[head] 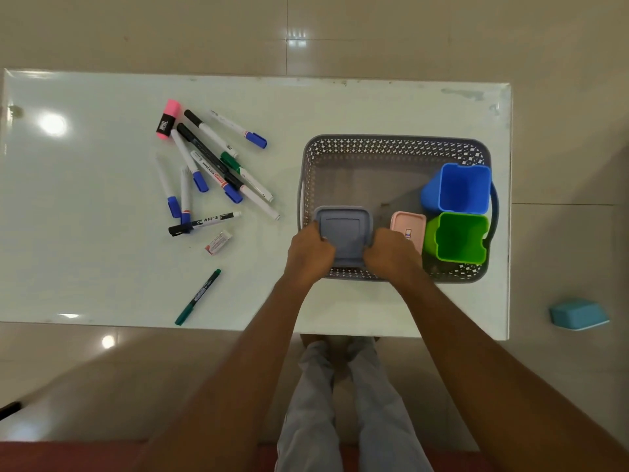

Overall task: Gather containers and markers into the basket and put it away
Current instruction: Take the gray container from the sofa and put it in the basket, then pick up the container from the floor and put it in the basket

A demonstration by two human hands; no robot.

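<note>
Left hand (311,248): just below centre of the frame, fingers curled closed over the left edge of the grey lidded container (343,233), gripping it.
Right hand (391,253): just right of the left hand, fingers curled closed over the right edge of the same container; the two hands clamp it between them.
Grey lidded container: square, lid up, between both hands, over the near left corner of the basket (394,144); whether it rests on the basket floor or is held just above it I cannot tell.
Basket: grey, perforated walls, right of centre on the white table (85,233).
Pink container (410,223): inside the basket, just right of the grey one, partly hidden by the right hand.
Green cup (457,238): near right corner of the basket, mouth up, just beside the pink container.
Blue cup (463,189): directly above the green cup in the frame, touching it, against the basket's right wall.
Markers (211,165): a loose pile at the upper left of the table, well apart from both hands and outside the basket.
Pink highlighter (167,119): at the top left of that pile.
Green pen (198,298): alone, lower on the table, left of the left forearm.
Small eraser (218,241): just below the pile.
</note>
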